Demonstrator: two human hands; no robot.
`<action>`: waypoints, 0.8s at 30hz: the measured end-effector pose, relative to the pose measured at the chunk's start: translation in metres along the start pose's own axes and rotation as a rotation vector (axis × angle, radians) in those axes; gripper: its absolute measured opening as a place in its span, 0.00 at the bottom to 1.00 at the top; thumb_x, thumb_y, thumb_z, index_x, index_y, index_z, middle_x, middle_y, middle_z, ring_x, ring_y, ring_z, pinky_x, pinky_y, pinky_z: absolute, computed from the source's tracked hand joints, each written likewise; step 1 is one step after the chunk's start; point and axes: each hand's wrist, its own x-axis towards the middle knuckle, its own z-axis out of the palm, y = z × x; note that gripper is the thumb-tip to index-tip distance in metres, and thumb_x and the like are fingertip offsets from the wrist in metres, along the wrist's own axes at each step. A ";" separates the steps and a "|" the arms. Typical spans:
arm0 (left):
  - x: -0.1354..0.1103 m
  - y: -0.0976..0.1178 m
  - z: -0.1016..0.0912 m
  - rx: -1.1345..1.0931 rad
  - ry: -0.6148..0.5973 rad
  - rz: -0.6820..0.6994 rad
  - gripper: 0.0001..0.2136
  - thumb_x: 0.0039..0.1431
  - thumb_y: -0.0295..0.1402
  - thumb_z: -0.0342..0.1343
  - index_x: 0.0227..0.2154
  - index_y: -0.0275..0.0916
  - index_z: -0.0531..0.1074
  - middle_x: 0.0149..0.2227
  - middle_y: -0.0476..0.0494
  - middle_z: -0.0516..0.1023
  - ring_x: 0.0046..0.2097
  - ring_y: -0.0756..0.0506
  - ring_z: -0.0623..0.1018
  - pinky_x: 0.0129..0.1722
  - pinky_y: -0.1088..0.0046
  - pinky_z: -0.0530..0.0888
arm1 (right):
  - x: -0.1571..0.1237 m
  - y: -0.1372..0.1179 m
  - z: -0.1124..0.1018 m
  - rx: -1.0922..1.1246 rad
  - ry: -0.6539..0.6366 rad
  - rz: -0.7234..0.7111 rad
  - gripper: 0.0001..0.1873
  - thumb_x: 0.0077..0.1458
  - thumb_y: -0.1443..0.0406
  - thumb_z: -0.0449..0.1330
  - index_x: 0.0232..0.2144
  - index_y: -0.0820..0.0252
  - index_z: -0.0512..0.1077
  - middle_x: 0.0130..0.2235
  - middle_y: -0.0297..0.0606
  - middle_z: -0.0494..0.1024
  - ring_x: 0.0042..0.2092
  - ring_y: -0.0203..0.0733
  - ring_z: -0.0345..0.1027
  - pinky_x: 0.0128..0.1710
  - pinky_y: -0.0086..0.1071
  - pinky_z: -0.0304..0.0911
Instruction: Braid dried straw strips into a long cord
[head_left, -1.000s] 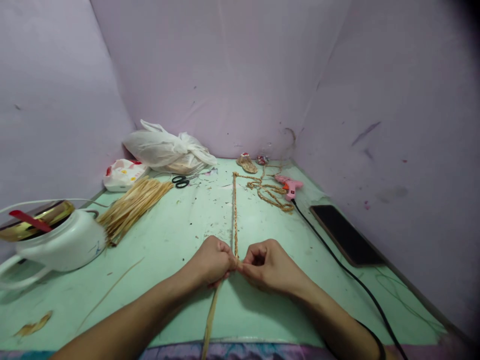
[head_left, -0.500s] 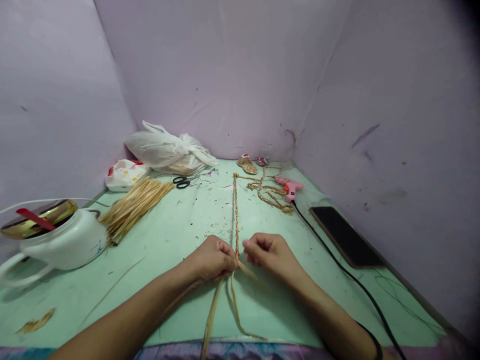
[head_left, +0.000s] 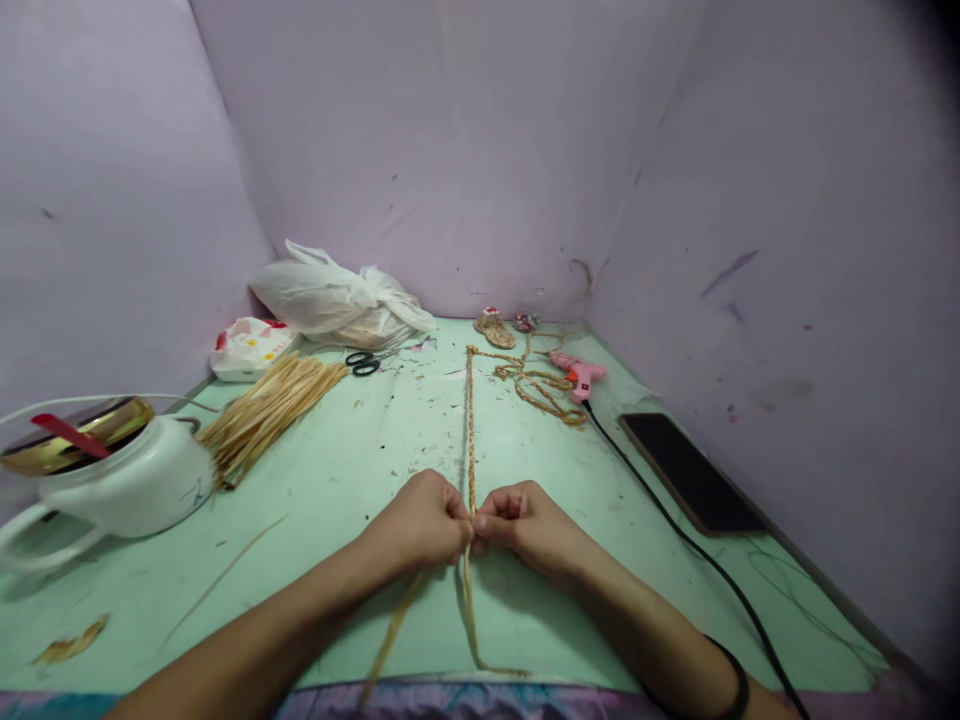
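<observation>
A thin braided straw cord (head_left: 471, 430) runs straight toward me from the far part of the table. At its near end my left hand (head_left: 435, 520) and my right hand (head_left: 521, 525) meet, fingertips pinched together on the braid. Loose straw strands (head_left: 469, 610) trail from under the fingers toward the table's front edge, one of them blurred below my left wrist. Beyond, the rest of the braid (head_left: 555, 400) lies in loops beside a pink glue gun (head_left: 581, 375). The exact grip on each strand is hidden by the fingers.
On the left are a bundle of straw (head_left: 277, 405), black-handled scissors (head_left: 364, 363) and a white pot (head_left: 142, 485). A white plastic bag (head_left: 337, 300) sits at the back. A phone (head_left: 690, 470) lies right, near the glue gun's black cable (head_left: 697, 545).
My right hand has moved left to meet my left hand at the braid. The strand that stuck out to the right no longer shows, and another has swung left.
</observation>
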 end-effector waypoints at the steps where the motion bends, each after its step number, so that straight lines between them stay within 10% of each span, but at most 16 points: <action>1: -0.002 0.001 -0.001 0.065 0.011 0.007 0.08 0.36 0.29 0.47 0.14 0.33 0.70 0.12 0.49 0.64 0.16 0.53 0.61 0.17 0.77 0.57 | 0.000 0.000 0.000 -0.005 0.014 0.003 0.07 0.35 0.67 0.61 0.14 0.66 0.67 0.12 0.28 0.64 0.15 0.23 0.46 0.15 0.23 0.38; 15: -0.032 0.009 0.022 0.464 0.143 0.235 0.11 0.46 0.32 0.46 0.14 0.35 0.64 0.16 0.49 0.60 0.20 0.53 0.58 0.22 0.76 0.53 | -0.004 -0.004 0.005 0.229 0.003 0.099 0.09 0.31 0.65 0.63 0.16 0.65 0.67 0.10 0.25 0.59 0.13 0.22 0.41 0.14 0.25 0.32; 24: -0.012 0.010 -0.015 -0.580 -0.064 -0.155 0.11 0.41 0.31 0.54 0.31 0.34 0.66 0.24 0.47 0.73 0.14 0.55 0.65 0.12 0.81 0.57 | -0.005 -0.004 0.003 0.252 -0.098 0.050 0.17 0.30 0.59 0.67 0.20 0.66 0.67 0.18 0.32 0.70 0.17 0.24 0.52 0.17 0.23 0.42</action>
